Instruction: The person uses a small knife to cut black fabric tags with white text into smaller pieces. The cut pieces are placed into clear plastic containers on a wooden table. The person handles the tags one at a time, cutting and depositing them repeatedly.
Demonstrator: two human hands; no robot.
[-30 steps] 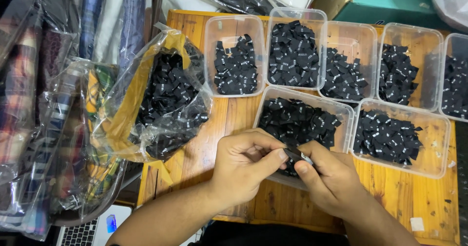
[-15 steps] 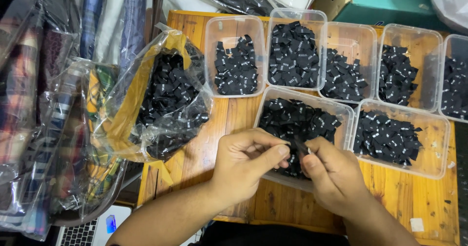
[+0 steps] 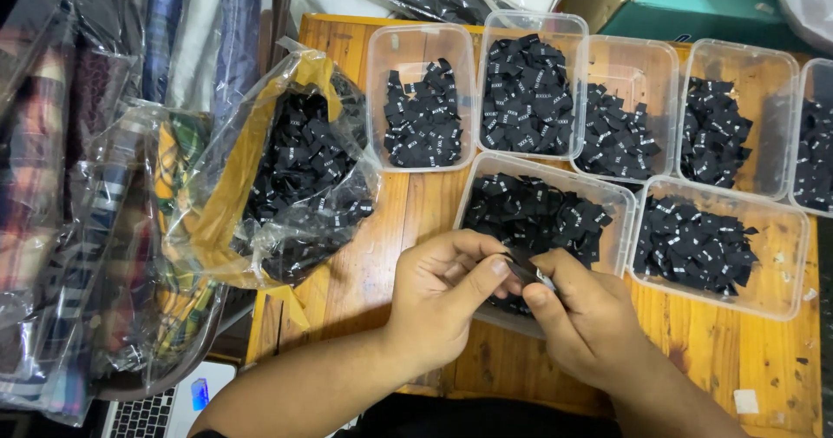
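Both hands meet over the near edge of a clear plastic tub of small black fabric labels (image 3: 538, 221) that sits on the slatted wooden table (image 3: 382, 247). The left hand (image 3: 442, 303) and the right hand (image 3: 586, 312) pinch one small black woven label (image 3: 523, 271) between thumbs and forefingers, fingertips pressed together on it from either side. Six more clear plastic tubs of black labels stand close around, one just right of the near tub (image 3: 716, 247). To the left lies an open clear plastic bag of black labels (image 3: 291, 173), beside bagged folded checked cloth (image 3: 78, 221).
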